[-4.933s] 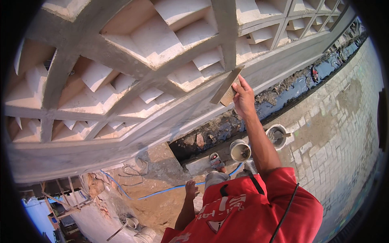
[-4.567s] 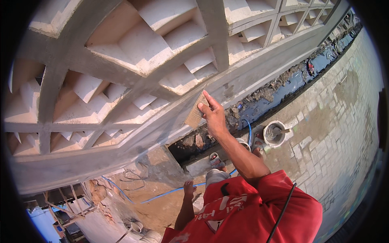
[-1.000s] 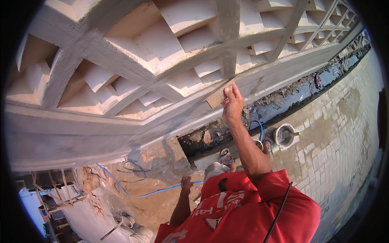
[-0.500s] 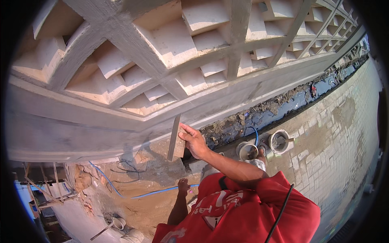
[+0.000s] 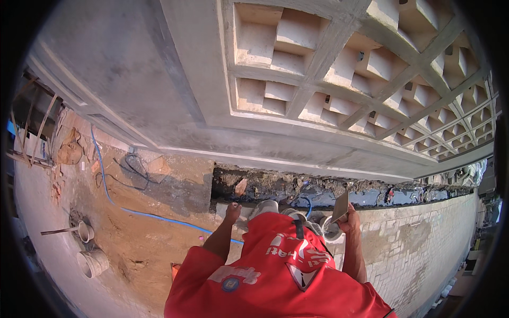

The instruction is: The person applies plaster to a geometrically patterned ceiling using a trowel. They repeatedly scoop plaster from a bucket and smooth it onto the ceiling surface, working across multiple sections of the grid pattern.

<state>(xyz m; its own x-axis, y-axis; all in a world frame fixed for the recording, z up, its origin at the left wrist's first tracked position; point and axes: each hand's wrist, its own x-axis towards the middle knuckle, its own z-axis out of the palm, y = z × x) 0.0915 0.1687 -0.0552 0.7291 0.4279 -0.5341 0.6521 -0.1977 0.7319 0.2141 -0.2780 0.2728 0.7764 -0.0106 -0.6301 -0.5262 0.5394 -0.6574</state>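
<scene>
My right hand (image 5: 350, 220) is closed around a plastering float (image 5: 341, 206), a flat rectangular plate held on edge over the paving. The float's handle is hidden by the fingers. It is apart from the wall and above a bucket (image 5: 332, 229) at my feet. My left hand (image 5: 232, 213), small in the head view, hangs beside my body with its fingers curled in and nothing showing in them. Ahead stands a grey plastered wall (image 5: 233, 140), with a lattice of square openings (image 5: 281, 40) at the upper right.
An open trench (image 5: 318, 196) with mud and dark plastic sheeting runs along the wall's foot. A blue hose (image 5: 164, 218) crosses the sandy ground at left. Two buckets (image 5: 93, 263) (image 5: 85, 231) stand at far left. Brick paving (image 5: 408, 259) extends right.
My view has turned left along the wall. My right hand has drawn the float back from near the wall to my right side. The left hand remains low.
</scene>
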